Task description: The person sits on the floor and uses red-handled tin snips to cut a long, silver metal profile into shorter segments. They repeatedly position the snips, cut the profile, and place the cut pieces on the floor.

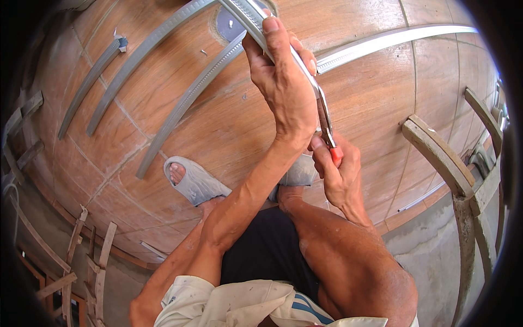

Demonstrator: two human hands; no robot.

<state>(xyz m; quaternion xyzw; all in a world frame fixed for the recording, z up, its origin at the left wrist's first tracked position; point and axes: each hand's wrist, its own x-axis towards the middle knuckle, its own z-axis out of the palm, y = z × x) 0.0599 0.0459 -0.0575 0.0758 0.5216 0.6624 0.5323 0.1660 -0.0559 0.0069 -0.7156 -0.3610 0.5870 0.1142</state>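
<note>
The left hand [283,87] holds the silver metal channel [245,16] out over the tiled floor [370,103], its grip closed, thumb along one side and fingers round the other; the channel runs past the upper edge of view. The right hand's [342,174] grip is closed about the red-handled snips [336,155], whose blades lie against the near end of the channel — how far those blades stand apart, I cannot tell. Main hazard, in my judgement: bare skin beside thin metal edges; should the channel twist or the snips slip, the left fingers could be cut. An open-toed slipper could also catch a strip underfoot. Count: one pair of snips; one channel in hand; four metal strips on the floor, namely a short strip [86,82], two long strips [188,98] beside it and a bright strip [392,39] at right — one long strip reaches the upper edge, so its end is unverified; two thin pieces [422,197] near the floor's margin; two grey slippers [196,177], both worn.
</note>
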